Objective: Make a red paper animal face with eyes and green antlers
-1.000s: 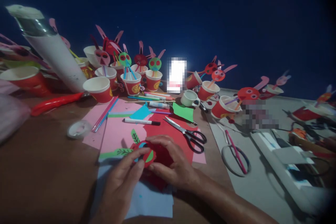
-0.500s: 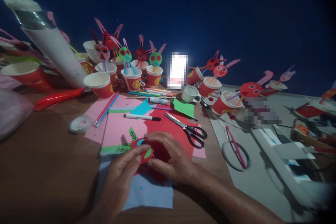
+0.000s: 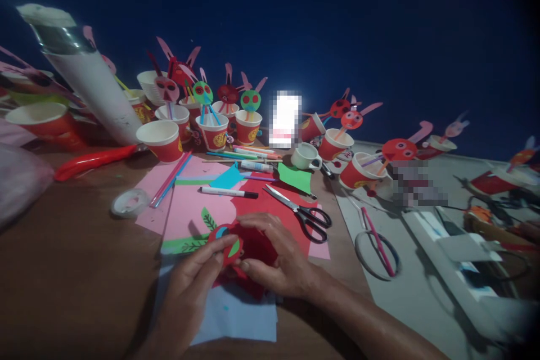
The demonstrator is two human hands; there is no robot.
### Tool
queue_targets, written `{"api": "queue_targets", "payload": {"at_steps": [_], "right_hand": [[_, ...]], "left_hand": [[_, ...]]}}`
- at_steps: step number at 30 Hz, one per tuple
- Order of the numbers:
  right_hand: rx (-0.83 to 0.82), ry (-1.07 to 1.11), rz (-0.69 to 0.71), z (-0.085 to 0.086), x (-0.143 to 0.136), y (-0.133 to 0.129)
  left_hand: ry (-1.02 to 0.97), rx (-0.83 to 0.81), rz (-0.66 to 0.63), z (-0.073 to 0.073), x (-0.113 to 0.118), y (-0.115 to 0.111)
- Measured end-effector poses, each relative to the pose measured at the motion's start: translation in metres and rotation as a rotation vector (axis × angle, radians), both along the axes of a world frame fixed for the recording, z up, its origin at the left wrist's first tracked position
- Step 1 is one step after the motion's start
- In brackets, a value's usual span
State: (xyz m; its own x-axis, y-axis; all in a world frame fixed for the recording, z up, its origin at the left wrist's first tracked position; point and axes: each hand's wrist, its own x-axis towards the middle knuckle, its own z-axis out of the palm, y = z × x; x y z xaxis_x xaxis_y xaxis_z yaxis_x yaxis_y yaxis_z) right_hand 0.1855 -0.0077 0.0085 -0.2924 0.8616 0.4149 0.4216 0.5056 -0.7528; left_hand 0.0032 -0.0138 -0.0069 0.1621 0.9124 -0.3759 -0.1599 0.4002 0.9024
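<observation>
My left hand (image 3: 192, 287) pinches a red paper disc (image 3: 233, 256) at its left side, between thumb and fingers. The disc carries blue and green paper pieces and looks like a small animal face. Two green leaf-shaped strips (image 3: 208, 219) with dark vein drawings stick out from its upper left. Curved around the disc's right side is my right hand (image 3: 276, 256), thumb and fingers apart, fingertips close to the edge; whether they touch it I cannot tell. Beneath the hands lie red paper (image 3: 270, 194), pink paper (image 3: 189, 211) and pale blue sheets (image 3: 244, 320).
Black-handled scissors (image 3: 301, 214) lie right of the hands, a marker (image 3: 228, 192) beyond them. A tape roll (image 3: 130, 202) is at left. Red paper cups (image 3: 160, 143) with straw-mounted paper animal heads line the back, near a white mug (image 3: 304, 156) and a bright pixelated patch.
The disc and my left hand have shifted slightly left. A wider gap shows between the disc and the right hand's fingers. The whole view has dropped slightly.
</observation>
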Motion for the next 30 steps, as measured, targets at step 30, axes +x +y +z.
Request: {"api": "queue_targets", "payload": {"at_steps": [30], "right_hand": [[-0.020, -0.083, -0.041, -0.003, 0.004, 0.002]], "left_hand": [[-0.002, 0.245, 0.216, 0.059, -0.025, 0.048]]}}
